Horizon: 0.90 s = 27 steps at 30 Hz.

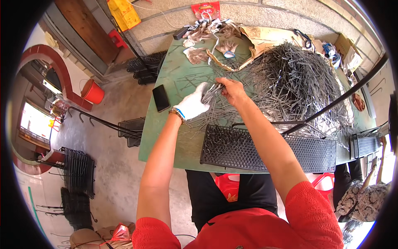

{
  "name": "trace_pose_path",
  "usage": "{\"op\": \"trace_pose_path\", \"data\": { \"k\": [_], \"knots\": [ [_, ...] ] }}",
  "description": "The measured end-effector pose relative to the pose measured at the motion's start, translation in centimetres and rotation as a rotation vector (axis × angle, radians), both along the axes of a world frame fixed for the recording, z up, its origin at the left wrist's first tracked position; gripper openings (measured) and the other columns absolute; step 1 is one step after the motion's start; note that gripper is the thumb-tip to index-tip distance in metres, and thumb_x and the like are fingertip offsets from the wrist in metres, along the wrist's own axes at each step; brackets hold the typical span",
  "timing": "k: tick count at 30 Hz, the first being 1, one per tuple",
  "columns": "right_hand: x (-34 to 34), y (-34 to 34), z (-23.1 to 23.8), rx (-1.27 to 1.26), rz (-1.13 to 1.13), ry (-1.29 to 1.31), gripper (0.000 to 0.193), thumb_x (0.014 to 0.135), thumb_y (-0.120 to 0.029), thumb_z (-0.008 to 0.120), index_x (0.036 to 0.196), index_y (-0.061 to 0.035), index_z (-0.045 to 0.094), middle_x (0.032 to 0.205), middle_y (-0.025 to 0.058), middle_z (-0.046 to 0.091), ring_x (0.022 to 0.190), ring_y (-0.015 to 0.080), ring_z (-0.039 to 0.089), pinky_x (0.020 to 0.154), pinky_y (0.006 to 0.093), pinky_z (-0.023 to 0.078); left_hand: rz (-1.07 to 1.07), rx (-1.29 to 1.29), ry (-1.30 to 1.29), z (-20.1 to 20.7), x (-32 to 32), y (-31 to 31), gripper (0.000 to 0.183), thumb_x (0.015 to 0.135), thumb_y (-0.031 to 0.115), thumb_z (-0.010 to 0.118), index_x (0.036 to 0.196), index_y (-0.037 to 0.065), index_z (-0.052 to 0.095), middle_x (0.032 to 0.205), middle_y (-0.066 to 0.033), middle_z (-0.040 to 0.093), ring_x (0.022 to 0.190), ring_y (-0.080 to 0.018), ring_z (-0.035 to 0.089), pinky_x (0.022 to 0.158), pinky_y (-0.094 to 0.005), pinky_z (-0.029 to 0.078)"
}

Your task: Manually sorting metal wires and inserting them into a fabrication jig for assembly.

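My left hand point(192, 103), in a white glove, is closed around a bunch of thin dark metal rods point(210, 93). The bare fingers of my right hand point(233, 91) pinch the same bunch at its upper right end. Both hands are above the green table point(166, 145), over loose scattered rods. Nearer me lies a long black perforated rack point(302, 151) with a bent-bar handle. Many short rods point(226, 143) stand in the holes of its left part, while bare holes show farther right. My right forearm hides part of the rack.
A large heap of metal rods point(298, 74) covers the table's right side. A phone point(161, 98) lies left of my gloved hand. Dirty gloves point(197, 54) and torn cardboard point(265, 37) are at the back. Racks point(78, 172) stand on the left floor. Another person point(367, 199) is at far right.
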State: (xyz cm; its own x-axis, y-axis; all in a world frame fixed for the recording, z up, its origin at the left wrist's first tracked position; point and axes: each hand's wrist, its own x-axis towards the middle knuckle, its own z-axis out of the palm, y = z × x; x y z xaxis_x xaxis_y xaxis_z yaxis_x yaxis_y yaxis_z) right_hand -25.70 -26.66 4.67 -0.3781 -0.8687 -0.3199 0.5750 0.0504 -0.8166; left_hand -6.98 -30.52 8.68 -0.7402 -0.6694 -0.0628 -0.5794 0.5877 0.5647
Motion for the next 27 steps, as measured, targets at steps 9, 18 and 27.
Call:
{"op": "trace_pose_path", "data": {
  "k": [9,18,27],
  "knots": [
    [0.5,0.0,1.5,0.049,-0.112,0.107,0.032,0.078,-0.009,0.077,0.099,0.0103,0.064,0.082,0.0071,0.062,0.052,0.011,0.042,0.054,0.0284,0.041,-0.098,0.193,0.032,1.1,0.0,-0.4,0.041,0.082,0.021,0.07,0.116,0.004,0.054,0.073,-0.0001,0.061,0.056,-0.0087,0.054,0.052,-0.0272,0.047],
    [-6.6,-0.5,0.6,0.023,-0.435,0.148,0.033,0.072,-0.012,0.083,0.087,0.0107,0.065,0.076,0.0087,0.066,0.051,0.0143,0.054,0.047,0.0256,0.043,-0.014,0.444,0.045,-0.5,3.5,-1.5,0.032,0.085,0.018,0.068,0.112,0.005,0.057,0.075,-0.0008,0.06,0.057,-0.0082,0.055,0.051,-0.0258,0.045],
    [-6.1,-0.4,-0.3,0.593,0.04,1.215,0.055,0.072,-0.044,0.079,0.093,0.0067,0.069,0.083,0.0195,0.069,0.077,0.0327,0.067,0.071,0.039,0.053,0.254,0.672,0.668,-4.3,5.8,1.5,0.038,0.088,0.011,0.067,0.123,0.01,0.054,0.08,0.0049,0.057,0.059,-0.0051,0.052,0.05,-0.0231,0.045]
  ]
}}
